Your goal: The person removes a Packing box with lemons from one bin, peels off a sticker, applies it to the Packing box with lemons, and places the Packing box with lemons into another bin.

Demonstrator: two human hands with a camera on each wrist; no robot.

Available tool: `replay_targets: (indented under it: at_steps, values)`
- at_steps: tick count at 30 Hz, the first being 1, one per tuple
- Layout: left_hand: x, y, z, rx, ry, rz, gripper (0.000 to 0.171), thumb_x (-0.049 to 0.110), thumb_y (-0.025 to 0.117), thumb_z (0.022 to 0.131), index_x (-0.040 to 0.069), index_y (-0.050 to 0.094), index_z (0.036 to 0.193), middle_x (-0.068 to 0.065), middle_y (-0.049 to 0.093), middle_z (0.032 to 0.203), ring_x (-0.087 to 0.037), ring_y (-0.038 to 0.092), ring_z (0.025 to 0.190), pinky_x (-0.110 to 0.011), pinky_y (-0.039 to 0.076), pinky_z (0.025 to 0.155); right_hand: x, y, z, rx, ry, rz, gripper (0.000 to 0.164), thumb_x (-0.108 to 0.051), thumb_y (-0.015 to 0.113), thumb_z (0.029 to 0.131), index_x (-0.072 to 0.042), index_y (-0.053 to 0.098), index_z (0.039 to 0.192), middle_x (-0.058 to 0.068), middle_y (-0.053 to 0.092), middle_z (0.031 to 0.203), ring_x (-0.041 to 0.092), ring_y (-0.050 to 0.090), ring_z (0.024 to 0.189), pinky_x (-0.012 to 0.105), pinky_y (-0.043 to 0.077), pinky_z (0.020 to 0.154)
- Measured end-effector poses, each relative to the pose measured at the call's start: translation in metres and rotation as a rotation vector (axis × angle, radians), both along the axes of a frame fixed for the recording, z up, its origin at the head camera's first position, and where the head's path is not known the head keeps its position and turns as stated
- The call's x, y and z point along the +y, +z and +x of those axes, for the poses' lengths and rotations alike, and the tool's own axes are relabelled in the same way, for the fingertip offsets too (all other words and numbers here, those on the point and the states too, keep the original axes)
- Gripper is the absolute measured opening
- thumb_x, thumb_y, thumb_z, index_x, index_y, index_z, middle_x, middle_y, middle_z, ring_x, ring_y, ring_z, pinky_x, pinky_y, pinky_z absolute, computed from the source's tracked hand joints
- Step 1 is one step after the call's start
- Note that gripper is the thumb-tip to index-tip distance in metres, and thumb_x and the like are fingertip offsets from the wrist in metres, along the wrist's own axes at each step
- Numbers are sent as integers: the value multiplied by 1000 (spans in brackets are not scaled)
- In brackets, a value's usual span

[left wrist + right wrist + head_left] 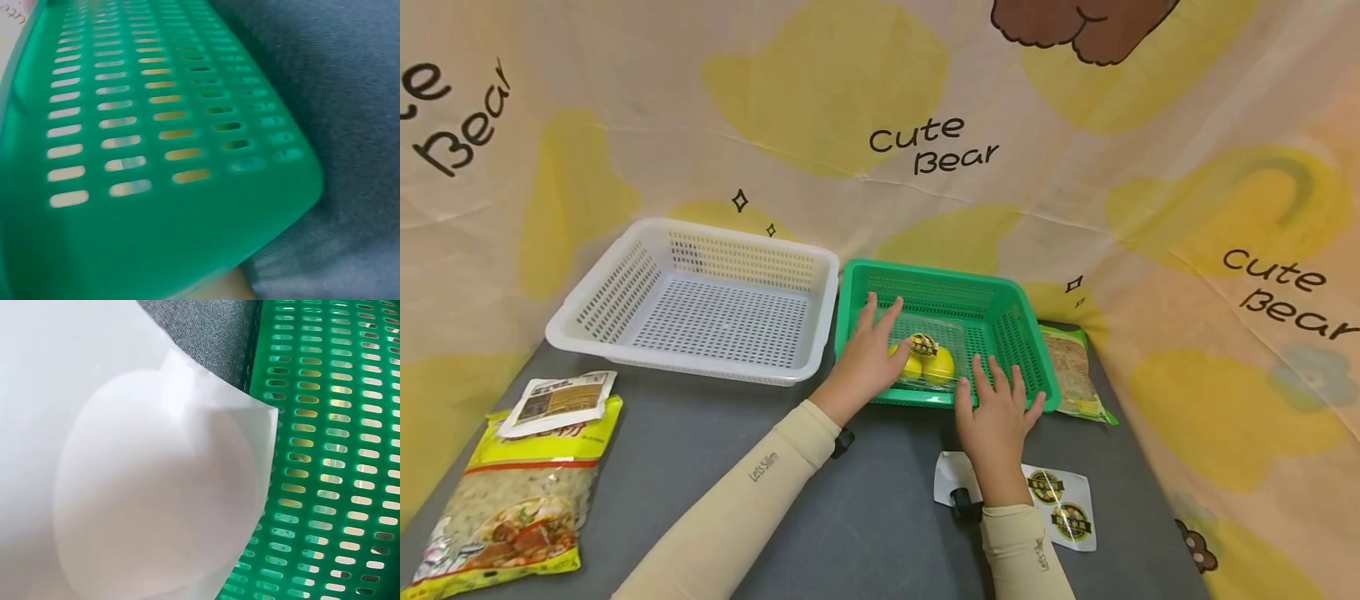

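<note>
A clear plastic box [951, 333] with yellow round fruits [938, 365] inside lies in the green basket [936, 273]. It carries a round black-and-yellow sticker [922, 344]. My left hand [865, 358] reaches over the basket's front left, fingers spread beside the box; whether they touch it cannot be seen. Over the basket's front right, my right hand [995, 421] spreads its fingers and holds nothing. Beneath the right wrist lies a white sticker sheet [1082, 492] with round labels. The right wrist view shows pale paper [137, 462] before the basket's slotted wall [350, 381].
Left of the green basket stands a white basket [692, 364]. A yellow food bag [520, 500] lies at the left with a small white packet [561, 404] on top. Another bag with green edges [1071, 371] lies right of the green basket. A printed cloth [820, 100] hangs behind the grey table [850, 533].
</note>
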State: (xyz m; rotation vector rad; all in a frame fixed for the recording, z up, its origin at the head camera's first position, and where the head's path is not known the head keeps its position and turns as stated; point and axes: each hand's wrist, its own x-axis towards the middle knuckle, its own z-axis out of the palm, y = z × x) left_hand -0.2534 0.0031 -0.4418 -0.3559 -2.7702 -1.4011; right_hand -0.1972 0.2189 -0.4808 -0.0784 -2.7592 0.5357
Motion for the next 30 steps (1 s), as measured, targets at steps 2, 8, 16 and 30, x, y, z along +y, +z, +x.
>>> replay_targets:
  at_steps: [2,8,16,30]
  values:
    - [0,-2,1,22,-12,-12,71,34,60,109,23,26,170,-14,-3,177,-38,10,161,-62,33,118,0,0,1,-1,-4,3,55,-44,43,113,-17,48,161,13,41,166,46,16,158,74,-10,118]
    - [1,-7,4,60,-12,-44,70,39,57,110,26,26,170,-13,-1,177,-33,2,162,-64,34,117,0,-1,1,-2,-2,8,55,-45,42,114,-17,47,162,14,41,166,46,15,158,73,-11,118]
    - [5,-11,7,198,22,-127,61,44,56,109,18,43,163,-15,27,172,-36,29,156,-58,45,111,0,0,0,2,1,11,55,-44,42,114,-18,49,161,14,41,166,46,15,158,74,-10,118]
    - [-18,-14,20,444,144,-261,67,54,52,107,28,38,166,-7,8,178,-40,-2,162,-70,6,121,3,11,-1,-113,15,2,67,-55,36,113,-20,30,169,15,12,177,47,1,160,73,-15,116]
